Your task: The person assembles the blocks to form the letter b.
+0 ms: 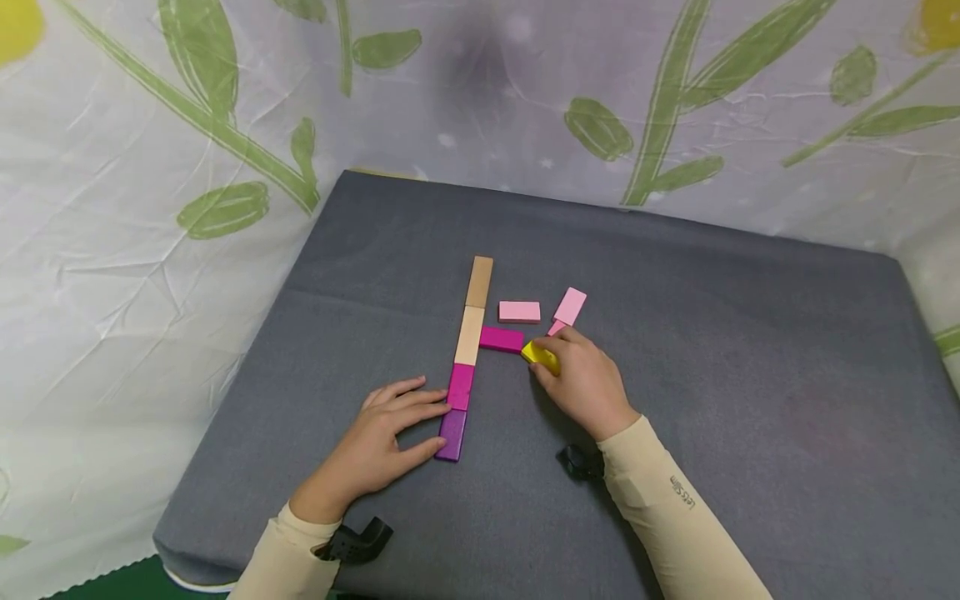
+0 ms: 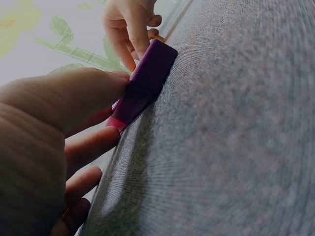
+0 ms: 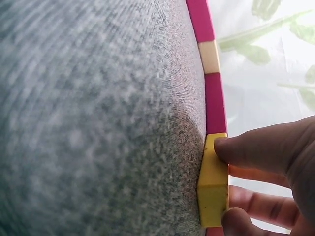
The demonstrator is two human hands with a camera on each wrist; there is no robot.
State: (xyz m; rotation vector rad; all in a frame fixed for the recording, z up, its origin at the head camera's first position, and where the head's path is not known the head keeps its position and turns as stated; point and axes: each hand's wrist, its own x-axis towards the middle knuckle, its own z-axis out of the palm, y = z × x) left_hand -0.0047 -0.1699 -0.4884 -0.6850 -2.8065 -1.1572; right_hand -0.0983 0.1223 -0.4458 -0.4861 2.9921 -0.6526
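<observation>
Beige sleeve (image 1: 671,517) reads "LetsSlim"; right hand (image 1: 588,382) pinches yellow block (image 1: 542,357).

On the table (image 1: 750,375), a row of four blocks (image 1: 469,337) runs end to end just right of the left hand (image 1: 367,454). Left of the right hand (image 1: 588,383), a crosswise block (image 1: 501,338) lies between the row and the held block (image 1: 542,357) in that hand's fingers. Beyond this hand lie a loose block (image 1: 519,312), ahead-left, and a block pair (image 1: 570,307), just ahead.
</observation>
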